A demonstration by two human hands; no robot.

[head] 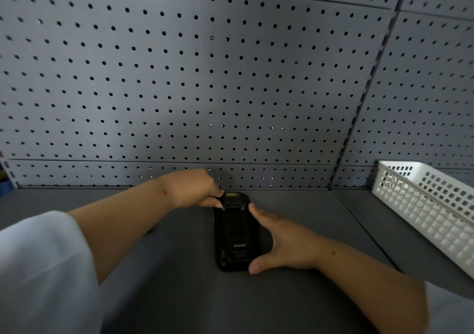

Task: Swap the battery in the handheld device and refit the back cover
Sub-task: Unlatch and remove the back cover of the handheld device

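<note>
A black handheld device [234,233] lies face down on the dark grey shelf, its back cover on and the word "urovo" showing near its lower end. My left hand [191,188] pinches the device's far left corner beside the scanner window. My right hand [279,241] spans the right side, fingertips at the upper right edge and thumb at the near right corner. No loose battery is visible.
A white slotted plastic basket [425,205] stands at the right on the shelf [179,295]. A grey pegboard wall [205,77] rises right behind the device. A seam runs across the shelf between the device and the basket.
</note>
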